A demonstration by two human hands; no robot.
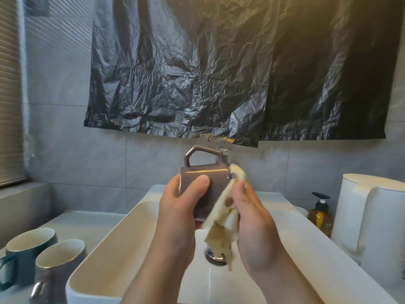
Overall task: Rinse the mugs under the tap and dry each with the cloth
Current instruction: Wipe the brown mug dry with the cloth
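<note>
- My left hand (182,200) grips the grey mug (203,183), held sideways over the sink (92,260), likely so drips fall in.
- My right hand (247,216) pinches the cloth (225,207) against its side: drying, I judge.
- The teal mug (28,249) waits on the counter to the left.

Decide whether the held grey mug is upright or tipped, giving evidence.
Tipped on its side: the grey mug lies level in the left hand, handle pointing up, cloth against one end.

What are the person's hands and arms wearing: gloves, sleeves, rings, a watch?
Nothing visible. The left hand and right hand are bare, no gloves or rings. Both forearms are uncovered to the frame edge: no sleeves, watch or bracelet. Visible nails look short, unpainted.
</note>
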